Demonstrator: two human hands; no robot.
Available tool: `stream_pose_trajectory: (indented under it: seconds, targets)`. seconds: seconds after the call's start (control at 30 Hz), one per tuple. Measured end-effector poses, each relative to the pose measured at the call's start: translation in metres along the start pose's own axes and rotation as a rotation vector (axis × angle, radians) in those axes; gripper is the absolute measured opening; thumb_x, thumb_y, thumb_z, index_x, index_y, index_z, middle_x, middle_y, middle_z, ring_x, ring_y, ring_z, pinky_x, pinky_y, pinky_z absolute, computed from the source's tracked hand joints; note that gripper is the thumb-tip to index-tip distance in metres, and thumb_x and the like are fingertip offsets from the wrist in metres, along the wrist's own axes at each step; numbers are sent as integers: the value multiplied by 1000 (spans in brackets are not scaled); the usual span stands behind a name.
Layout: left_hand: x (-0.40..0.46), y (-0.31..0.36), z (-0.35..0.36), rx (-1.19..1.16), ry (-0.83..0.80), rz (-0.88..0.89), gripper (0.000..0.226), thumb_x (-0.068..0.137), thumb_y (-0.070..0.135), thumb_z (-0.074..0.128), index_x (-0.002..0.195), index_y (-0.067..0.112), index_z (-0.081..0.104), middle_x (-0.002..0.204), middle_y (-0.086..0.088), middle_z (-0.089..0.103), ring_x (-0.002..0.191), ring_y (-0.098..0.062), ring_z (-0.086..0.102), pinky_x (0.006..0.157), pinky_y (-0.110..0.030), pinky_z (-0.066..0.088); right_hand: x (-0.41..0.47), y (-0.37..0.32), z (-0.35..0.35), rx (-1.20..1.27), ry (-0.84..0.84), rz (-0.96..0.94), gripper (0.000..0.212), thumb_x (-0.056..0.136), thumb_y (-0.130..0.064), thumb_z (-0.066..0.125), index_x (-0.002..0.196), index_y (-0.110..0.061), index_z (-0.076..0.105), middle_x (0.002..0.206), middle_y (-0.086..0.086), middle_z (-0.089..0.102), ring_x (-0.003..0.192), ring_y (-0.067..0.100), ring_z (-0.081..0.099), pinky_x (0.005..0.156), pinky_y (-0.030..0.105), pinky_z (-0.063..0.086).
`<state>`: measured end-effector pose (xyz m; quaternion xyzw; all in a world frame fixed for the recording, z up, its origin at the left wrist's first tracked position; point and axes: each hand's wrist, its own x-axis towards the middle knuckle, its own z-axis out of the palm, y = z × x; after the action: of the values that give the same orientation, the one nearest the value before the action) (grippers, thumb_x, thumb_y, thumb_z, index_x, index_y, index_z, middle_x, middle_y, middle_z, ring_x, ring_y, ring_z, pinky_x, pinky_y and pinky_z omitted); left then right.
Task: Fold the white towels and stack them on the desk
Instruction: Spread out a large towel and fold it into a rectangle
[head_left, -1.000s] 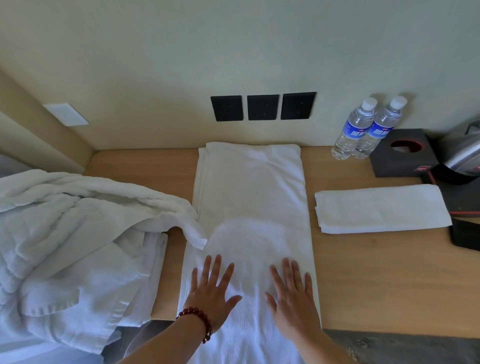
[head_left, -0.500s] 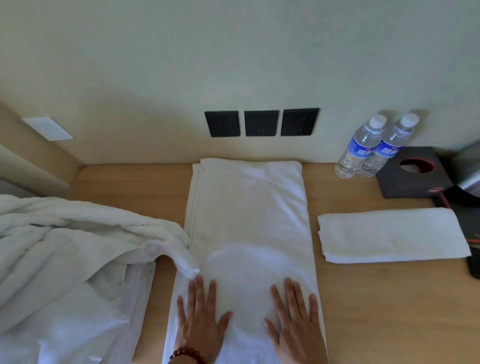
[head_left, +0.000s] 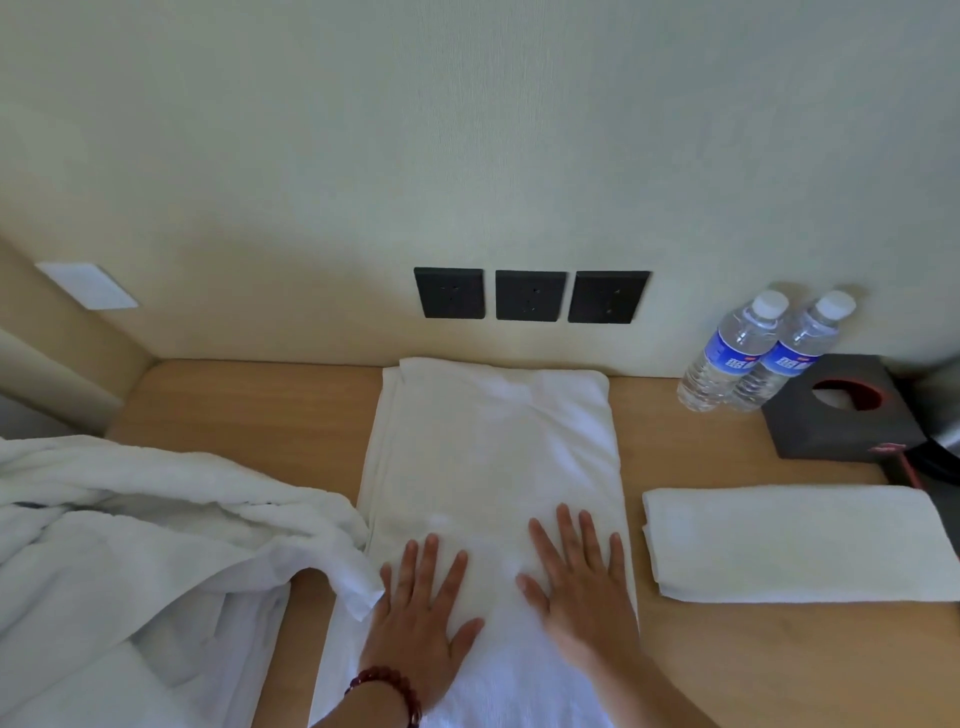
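A long white towel (head_left: 493, 447), folded into a narrow strip, lies down the middle of the wooden desk (head_left: 249, 410) from the wall to the front edge. My left hand (head_left: 421, 618), with a red bead bracelet at the wrist, presses flat on its near part. My right hand (head_left: 582, 592) lies flat beside it, fingers spread. A smaller folded white towel (head_left: 795, 545) rests on the desk to the right. A heap of unfolded white towels (head_left: 135, 561) sits at the left, one corner touching the long towel.
Two water bottles (head_left: 763, 353) stand at the back right by a dark tissue box (head_left: 841, 410). A dark appliance shows at the right edge. Three black sockets (head_left: 530, 295) are on the wall.
Both hands have slid forward along the towel, away from the desk's front edge, staying flat on it. The camera view has tilted up slightly.
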<state>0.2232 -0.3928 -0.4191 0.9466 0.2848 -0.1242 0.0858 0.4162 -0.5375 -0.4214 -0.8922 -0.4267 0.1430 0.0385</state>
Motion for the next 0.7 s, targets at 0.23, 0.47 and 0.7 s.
stream_pose_trajectory:
  seconds: [0.23,0.47,0.7]
  targets:
    - [46,-4,-18,-168,111,-265,78,97,66,15,159,19,14,166,-11,4,153,-27,10,107,-48,45,42,-3,-13,66,-27,148,76,96,-74,7,157,-33,24,166,6,19,153,32,17,119,58,8]
    - [100,-5,-38,-51,84,-156,77,95,71,2,159,28,8,166,-12,-5,153,-31,-3,119,-51,2,83,7,-30,19,-35,108,76,86,-78,-4,151,-43,-22,161,-1,-33,148,24,-31,116,51,-23]
    - [153,-30,-65,-119,155,-379,88,82,74,-13,154,24,-20,163,-9,-22,151,-29,-18,122,-51,-4,121,28,-52,89,92,214,84,91,-66,5,159,-21,20,165,11,21,150,30,26,117,52,22]
